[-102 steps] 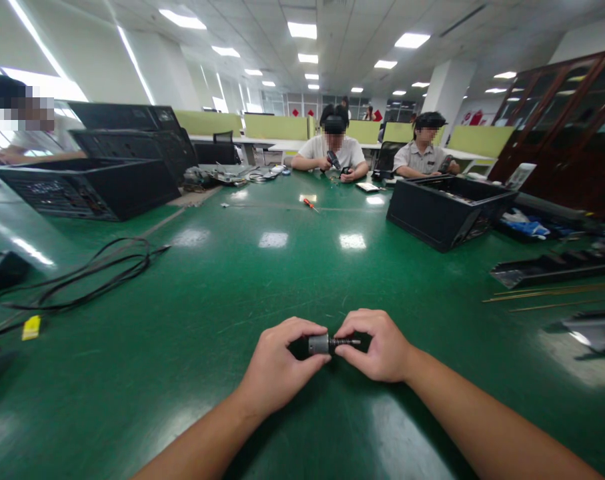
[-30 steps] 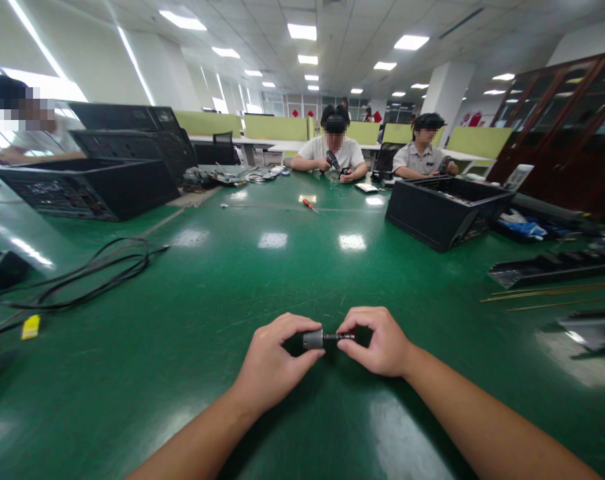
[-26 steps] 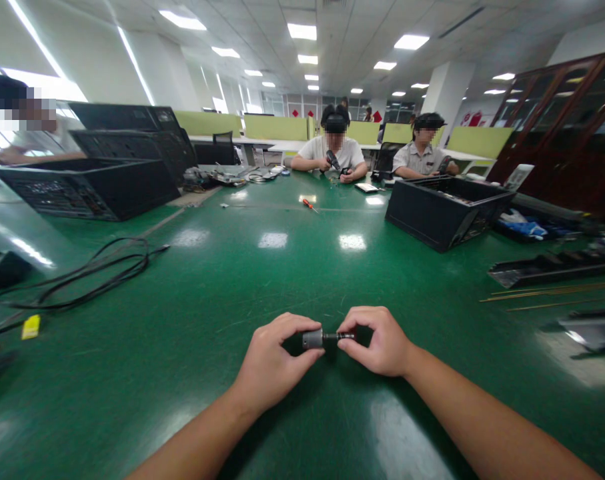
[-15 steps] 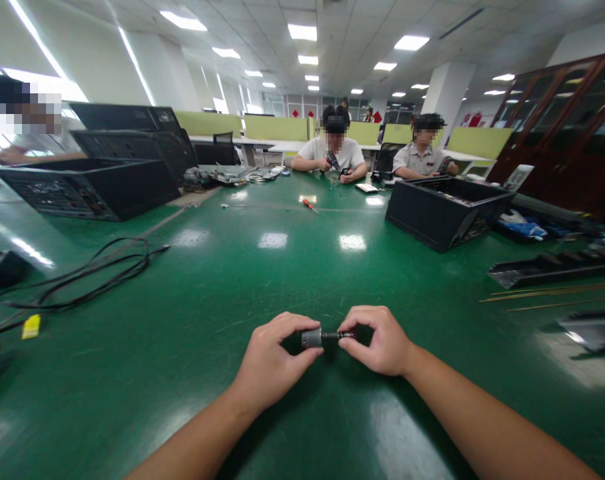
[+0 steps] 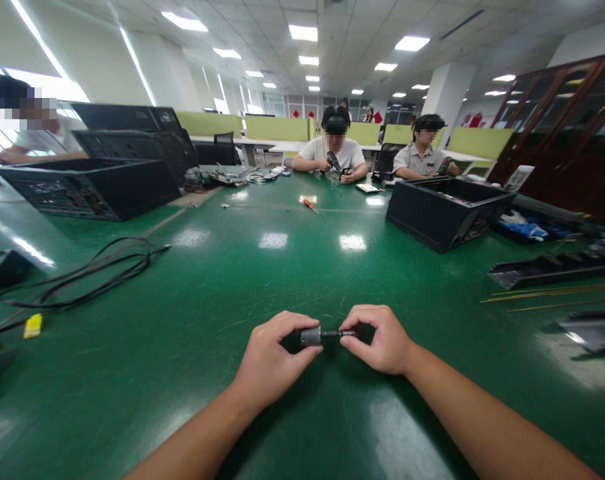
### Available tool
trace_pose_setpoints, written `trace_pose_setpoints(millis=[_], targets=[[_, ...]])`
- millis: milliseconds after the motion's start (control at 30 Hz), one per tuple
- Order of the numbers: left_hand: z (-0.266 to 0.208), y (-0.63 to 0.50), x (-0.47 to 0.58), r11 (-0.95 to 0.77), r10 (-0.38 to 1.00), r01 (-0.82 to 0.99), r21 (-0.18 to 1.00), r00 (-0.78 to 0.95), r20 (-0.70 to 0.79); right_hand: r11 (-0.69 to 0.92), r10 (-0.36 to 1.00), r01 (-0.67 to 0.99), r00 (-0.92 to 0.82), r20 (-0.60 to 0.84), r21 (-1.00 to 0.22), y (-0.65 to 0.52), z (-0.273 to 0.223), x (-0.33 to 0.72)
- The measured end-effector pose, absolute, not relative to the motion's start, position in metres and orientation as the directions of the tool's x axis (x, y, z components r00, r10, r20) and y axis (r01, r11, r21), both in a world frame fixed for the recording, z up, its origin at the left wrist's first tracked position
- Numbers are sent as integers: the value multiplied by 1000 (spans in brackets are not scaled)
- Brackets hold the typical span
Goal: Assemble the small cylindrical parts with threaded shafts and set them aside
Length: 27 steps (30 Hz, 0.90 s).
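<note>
Just above the green table, a small grey metal cylinder (image 5: 311, 336) is pinched between the thumb and fingers of my left hand (image 5: 272, 360). From its right side sticks out a thin dark shaft (image 5: 331, 335), lying level. My right hand (image 5: 379, 340) grips the far end of that shaft with thumb and forefinger. Both hands are closed on this one piece, a short gap apart. What kind of part it is I cannot make out.
Black cables (image 5: 97, 273) with a yellow tag (image 5: 33, 326) lie at left. Open black computer cases stand at back left (image 5: 97, 190) and right (image 5: 427, 217). An orange screwdriver (image 5: 309, 205) lies farther back. Thin brass-coloured rods (image 5: 547, 292) are at right. Co-workers sit around the table.
My right fingers have shifted very slightly to the right, and a little more of the shaft shows. My left hand stays nearly still on the cylinder.
</note>
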<state>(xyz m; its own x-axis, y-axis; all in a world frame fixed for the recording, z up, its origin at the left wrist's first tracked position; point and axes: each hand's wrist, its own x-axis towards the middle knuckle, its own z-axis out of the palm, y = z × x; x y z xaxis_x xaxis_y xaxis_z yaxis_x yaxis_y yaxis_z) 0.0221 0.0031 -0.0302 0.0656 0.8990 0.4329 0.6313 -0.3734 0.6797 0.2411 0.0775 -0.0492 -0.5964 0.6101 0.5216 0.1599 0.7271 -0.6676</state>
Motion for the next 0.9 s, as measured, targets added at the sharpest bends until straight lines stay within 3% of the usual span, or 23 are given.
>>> trace_pose_setpoints(millis=[900], targets=[[-31,4,19,-382,892,627,679,59,448,714,627,170,-587,513,-679,81,-47,244]])
